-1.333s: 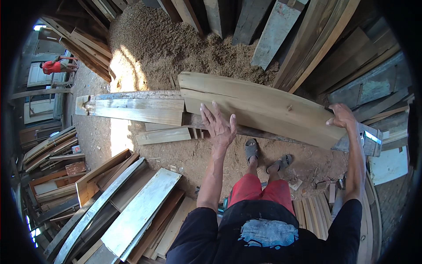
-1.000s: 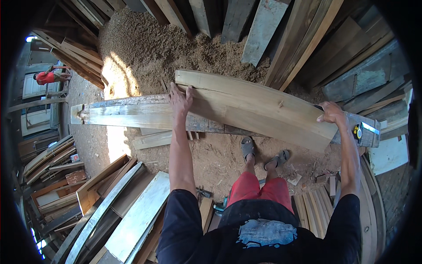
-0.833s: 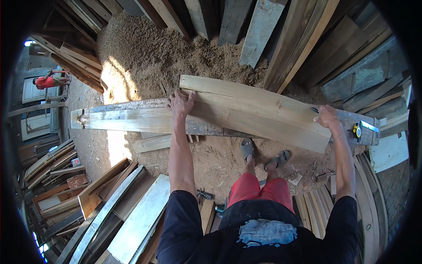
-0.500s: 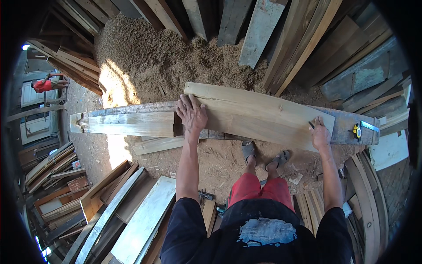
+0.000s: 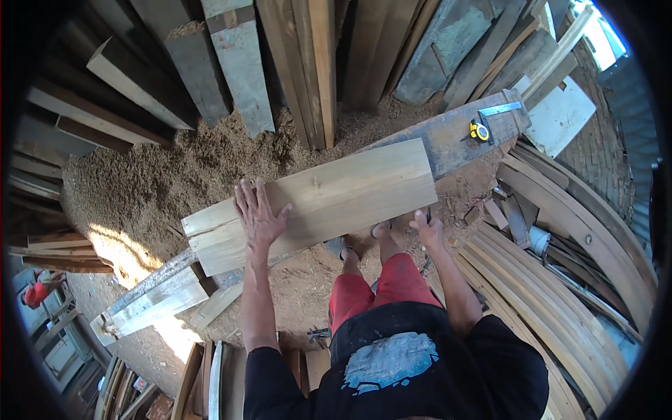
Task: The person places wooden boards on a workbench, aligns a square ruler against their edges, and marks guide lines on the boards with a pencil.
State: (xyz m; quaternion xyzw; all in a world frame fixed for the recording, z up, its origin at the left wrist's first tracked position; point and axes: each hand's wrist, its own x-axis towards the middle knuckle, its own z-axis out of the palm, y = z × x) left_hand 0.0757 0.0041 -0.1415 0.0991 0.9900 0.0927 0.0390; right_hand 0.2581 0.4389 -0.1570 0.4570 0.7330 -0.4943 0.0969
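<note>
Head view: the left hand [image 5: 260,220] lies open and spread on the wide board [image 5: 343,189], near its left end; the board extends rightward from beneath it. The right hand [image 5: 431,234] is curled around 1 slim dark tool [image 5: 428,213], just beside the board's near right corner. Farther right, 1 tape measure [image 5: 479,131] rests on the bench [image 5: 449,143].

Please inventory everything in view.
Bench: one, greyish, across middle
Wide board: one, pale, on bench
Smaller board: one, pale, bench's left end
Tape measure: one, yellow, bench's right end
Square: one, silver, by tape measure
Sawdust heap: one, brown, beyond bench
Leaning planks: many, brown and grey, top
Curved boards: several, brown, right
Panel: one, white, right
Person: one, wearing red, far left
Left hand: one, bare, on wide board
Right hand: one, bare, holding thin dark item
</note>
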